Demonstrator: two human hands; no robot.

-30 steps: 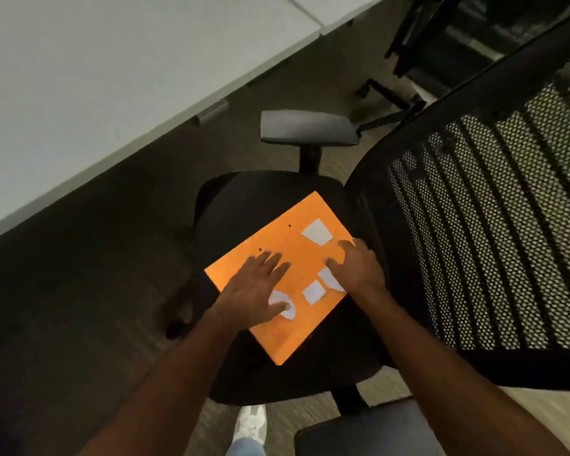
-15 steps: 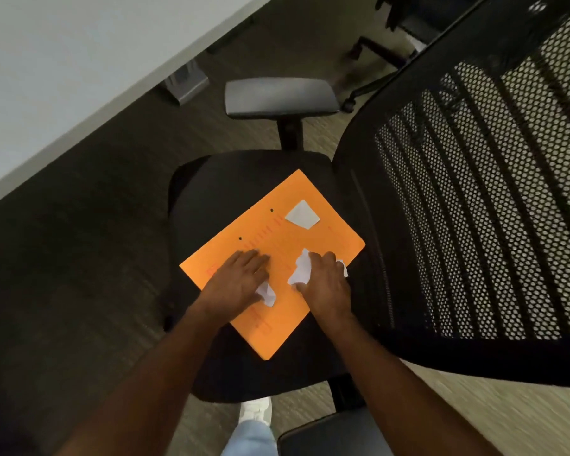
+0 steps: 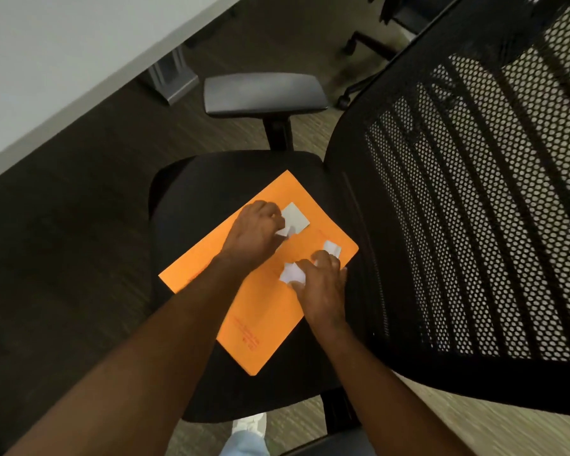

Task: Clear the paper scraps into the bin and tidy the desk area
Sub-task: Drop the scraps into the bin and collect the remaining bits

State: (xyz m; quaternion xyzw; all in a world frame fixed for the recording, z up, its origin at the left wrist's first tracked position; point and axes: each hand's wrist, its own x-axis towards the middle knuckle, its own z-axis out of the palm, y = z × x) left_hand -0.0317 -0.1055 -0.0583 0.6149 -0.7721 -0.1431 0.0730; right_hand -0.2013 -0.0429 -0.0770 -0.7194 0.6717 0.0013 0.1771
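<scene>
Scraps: small white torn paper scraps [image 3: 296,214] lie on a flat orange paper folder [image 3: 264,301], which rests on the black padded seat of a mesh-backed office chair [image 3: 185,205]. One flat square piece sits near the folder's far corner; other pieces are already bunched in your hands.
Left hand: your left hand [image 3: 255,230] is curled nearly closed over a crumpled white bit, its fingertips touching the near edge of the flat square scrap.
Right hand: your right hand [image 3: 321,284] is closed loosely around a wad of white paper [image 3: 290,273], with another corner of paper poking out past the knuckles near the folder's right edge.
Handling: these pieces look feather-light, limp and easy to crush; they will likely slide on the smooth folder instead of lifting.
Where to hold: pinch the flat scrap at a raised edge or corner, or drag it to the folder's edge first.
Risk: a loose fist may shed small bits onto the dark floor [image 3: 79,225].
Bin: none in view.
Bench: the pale bench [image 3: 63,60] stands well apart, upper left.
</scene>
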